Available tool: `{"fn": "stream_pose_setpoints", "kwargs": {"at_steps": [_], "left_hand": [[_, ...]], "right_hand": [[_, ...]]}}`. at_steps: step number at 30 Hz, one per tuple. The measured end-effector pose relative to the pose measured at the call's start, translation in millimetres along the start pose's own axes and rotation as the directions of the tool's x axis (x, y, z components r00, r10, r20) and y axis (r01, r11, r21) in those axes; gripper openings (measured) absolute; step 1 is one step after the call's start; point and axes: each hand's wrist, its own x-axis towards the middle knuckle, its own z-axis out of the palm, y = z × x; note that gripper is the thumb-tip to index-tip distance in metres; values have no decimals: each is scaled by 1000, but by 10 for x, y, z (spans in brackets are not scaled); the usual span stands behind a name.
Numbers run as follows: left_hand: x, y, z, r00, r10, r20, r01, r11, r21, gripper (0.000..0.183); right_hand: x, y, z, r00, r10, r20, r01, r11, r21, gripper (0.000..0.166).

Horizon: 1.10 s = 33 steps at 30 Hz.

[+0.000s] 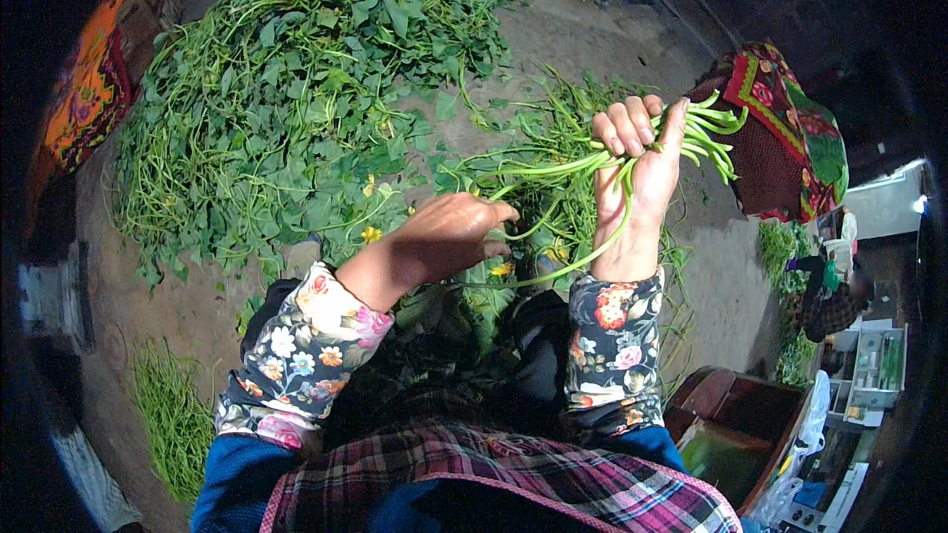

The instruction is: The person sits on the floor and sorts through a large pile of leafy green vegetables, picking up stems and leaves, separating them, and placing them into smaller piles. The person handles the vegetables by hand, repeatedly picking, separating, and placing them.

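Observation:
My right hand (643, 181) is raised, its fingers wrapped around a bundle of long green leaf stems (712, 139). The cut-looking ends fan out past the thumb, while the thin ends trail left and down. One long stem loops below the right wrist toward my lap. My left hand (444, 233) is lower and further left, back of the hand up. A curved green stem (535, 229) from the bundle runs in between its thumb and fingers. Leaves and a few yellow blossoms (370, 235) lie beneath both hands.
A large heap of leafy green vines (311, 89) covers the floor ahead. Loose stems (167, 414) lie at lower left. Patterned cloths drape a seat (785, 133) at right and furniture (85, 104) at left. A wooden chair (729, 414) stands lower right; another person (833, 296) sits beyond.

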Motion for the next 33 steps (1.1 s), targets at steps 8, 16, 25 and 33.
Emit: {"fn": "stream_pose_setpoints", "kwargs": {"at_steps": [8,16,25,33], "left_hand": [[-2,-154,-79,994,11,-111,-15,999,-38,14],[-4,-120,-197,837,-494,-235,175,648,-741,14],[-225,-521,-629,959,-277,-56,235,891,-389,22],[-83,-458,-177,999,-47,-9,45,976,-214,27]], "right_hand": [[32,-173,-135,995,-94,-20,93,994,-52,35],[26,-241,-204,991,-134,-15,134,991,5,35],[19,-423,-302,993,-72,96,48,972,232,36],[38,-311,-182,994,-24,106,-6,961,275,35]]}}
